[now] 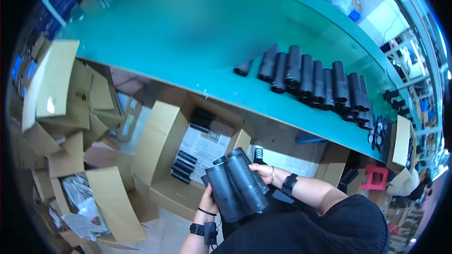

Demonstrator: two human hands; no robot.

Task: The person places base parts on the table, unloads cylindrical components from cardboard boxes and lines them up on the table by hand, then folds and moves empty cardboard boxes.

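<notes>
Several black perforated cylinders (pixel 235 186) are bunched together low in the view, between my two hands. My left hand (pixel 207 203) grips the bunch from its left side. On the right side, my right hand (pixel 263 173) holds it near the upper end. Just beyond the bunch is an open cardboard box (pixel 157 136) on the floor, with printed paper (pixel 205 146) and several black cylinders (pixel 183 166) inside. More black cylinders (pixel 306 75) lie in a row on the green table (pixel 212 82).
Opened cardboard boxes stand at the left, one holding plastic bags (pixel 84 207). A red stool (pixel 375 177) and another carton (pixel 402 143) are at the right. Small black parts (pixel 378 134) lie near the table's right end. Part of the table is blurred.
</notes>
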